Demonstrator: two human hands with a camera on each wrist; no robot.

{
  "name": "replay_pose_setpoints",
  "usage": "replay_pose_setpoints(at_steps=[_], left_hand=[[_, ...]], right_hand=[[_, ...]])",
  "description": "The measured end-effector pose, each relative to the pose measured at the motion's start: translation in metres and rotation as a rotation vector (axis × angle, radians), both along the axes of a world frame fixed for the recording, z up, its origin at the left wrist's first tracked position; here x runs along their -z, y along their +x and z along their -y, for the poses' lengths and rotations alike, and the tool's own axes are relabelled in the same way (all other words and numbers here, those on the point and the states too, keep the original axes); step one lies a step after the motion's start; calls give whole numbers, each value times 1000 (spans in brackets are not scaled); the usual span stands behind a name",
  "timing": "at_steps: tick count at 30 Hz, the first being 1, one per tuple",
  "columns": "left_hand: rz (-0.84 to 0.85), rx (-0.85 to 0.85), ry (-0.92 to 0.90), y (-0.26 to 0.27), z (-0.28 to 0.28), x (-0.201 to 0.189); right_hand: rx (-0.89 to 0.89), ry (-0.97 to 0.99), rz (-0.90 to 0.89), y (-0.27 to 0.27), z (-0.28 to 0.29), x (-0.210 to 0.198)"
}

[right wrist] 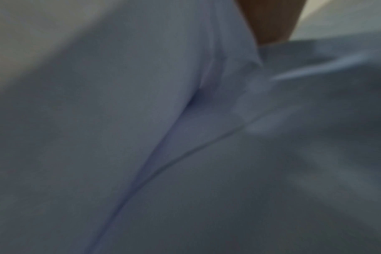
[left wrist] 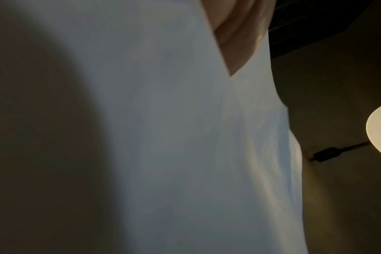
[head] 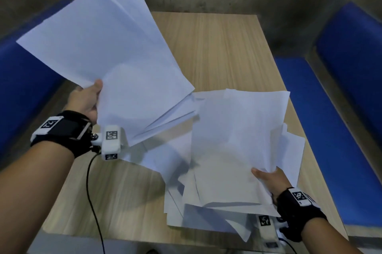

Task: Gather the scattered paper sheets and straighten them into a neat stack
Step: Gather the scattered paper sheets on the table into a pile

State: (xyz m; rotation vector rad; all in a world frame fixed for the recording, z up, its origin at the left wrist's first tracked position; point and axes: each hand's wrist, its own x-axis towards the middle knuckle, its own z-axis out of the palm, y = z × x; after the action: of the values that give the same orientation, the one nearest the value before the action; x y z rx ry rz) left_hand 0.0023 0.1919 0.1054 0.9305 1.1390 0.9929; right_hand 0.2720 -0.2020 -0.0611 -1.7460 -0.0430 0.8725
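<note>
Gathering of loose white paper sheets over a pale wood-grain counter (head: 217, 47); the left hand (head: 86, 100) pinches, thumb on top, a fanned bundle of white sheets (head: 99, 43) raised clear of the counter to the left, its corners splayed; the right hand (head: 268, 179) grips the near edge of a second, crumpled batch of white sheets (head: 237, 129) tilted up from the disordered pile (head: 206, 218) that lies on the right half of the counter, with further sheets loose beneath; both wrist views show only paper at close range. To do the step well, presumably: bring the two batches together, loosen the grip so sheets can slide, stand them on one long edge and tap on the counter, then turn and tap the short edge; collect remaining sheets first.
</note>
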Motion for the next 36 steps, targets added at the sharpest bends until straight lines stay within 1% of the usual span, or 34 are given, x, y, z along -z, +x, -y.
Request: replay_pose_setpoints(at_steps=[2,5,6,9,11,13,16,18,21,23,25,27,29,30,31,33,34,36], left_hand=[[12,85,-50,2,18,12],[-16,299,-53,19,67,39],[-51,349,-58,26,84,51],[-270,420,-50,40,123,79],[-342,520,-58,43,137,90],[-352,636,-121,43,147,94],[-248,783,-177,45,153,97],[-188,822,-211,45,155,90],[-227,857,-235,38,155,88],[-267,819,-231,34,158,92],[-279,679,-249,27,160,96],[-273,554,-271,14,159,100],[-284,486,-249,-4,156,105],[-291,460,-234,-14,154,108],[-298,430,-229,-23,153,109],[-300,371,-241,-43,149,113],[-299,338,-263,-53,145,117],[-310,277,-312,-72,138,125]], right_hand=[[-7,-15,-28,-1,-1,-5],[-28,-46,-48,-8,-11,-12],[-47,-41,-47,-10,-16,-15],[-93,38,-103,-18,-28,-28],[-129,102,-103,-22,-33,-39],[-165,116,-72,-26,-36,-47],[-212,96,-108,-33,-42,-54],[-206,76,-131,-34,-45,-61],[-212,68,-141,-35,-49,-66],[-267,71,-110,-42,-57,-67],[-287,32,-67,-46,-66,-62],[-281,5,-64,-43,-74,-60],[-273,22,-79,-42,-81,-59],[-258,-2,-57,-41,-84,-59],[-241,-76,23,-40,-86,-57],[-205,-320,266,-37,-89,-50],[-215,-436,355,-38,-90,-49],[-329,-633,432,-43,-94,-49]])
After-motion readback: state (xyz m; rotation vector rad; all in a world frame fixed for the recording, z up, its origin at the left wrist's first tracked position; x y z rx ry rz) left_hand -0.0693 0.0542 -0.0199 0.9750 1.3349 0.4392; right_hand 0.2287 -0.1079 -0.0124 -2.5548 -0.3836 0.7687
